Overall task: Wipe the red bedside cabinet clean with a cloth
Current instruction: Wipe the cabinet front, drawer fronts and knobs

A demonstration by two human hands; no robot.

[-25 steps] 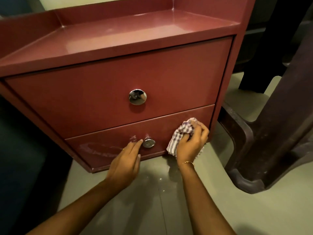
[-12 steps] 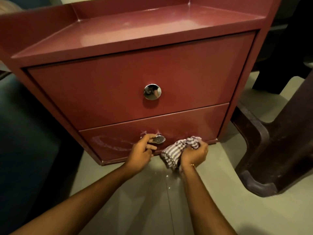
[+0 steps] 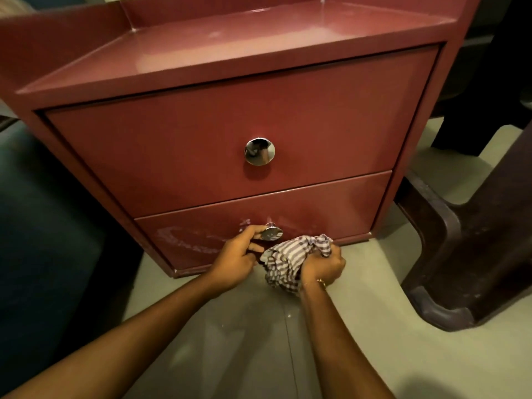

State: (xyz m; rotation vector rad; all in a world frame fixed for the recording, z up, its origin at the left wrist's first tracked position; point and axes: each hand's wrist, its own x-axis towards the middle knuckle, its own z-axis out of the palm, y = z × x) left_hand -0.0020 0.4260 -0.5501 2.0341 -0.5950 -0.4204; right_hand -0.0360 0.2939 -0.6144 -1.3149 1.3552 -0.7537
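Head view, looking down: my two bare forearms reach forward over the pale floor (image 3: 359,326). My right hand (image 3: 324,266) is closed in a fist around the striped cloth (image 3: 283,260), bunched low, just in front of the cabinet's bottom edge — a thin bangle (image 3: 321,282) sits on that wrist. My left hand (image 3: 237,260) pinches the lower knob (image 3: 272,233) between thumb and fingers. The lower drawer (image 3: 331,214) shows whitish smears left of that knob. Above it, the upper drawer (image 3: 201,145) with its shiny knob (image 3: 260,151), then the red bedside cabinet's (image 3: 72,156) glossy top. A dark chair (image 3: 475,254) stands at the right.
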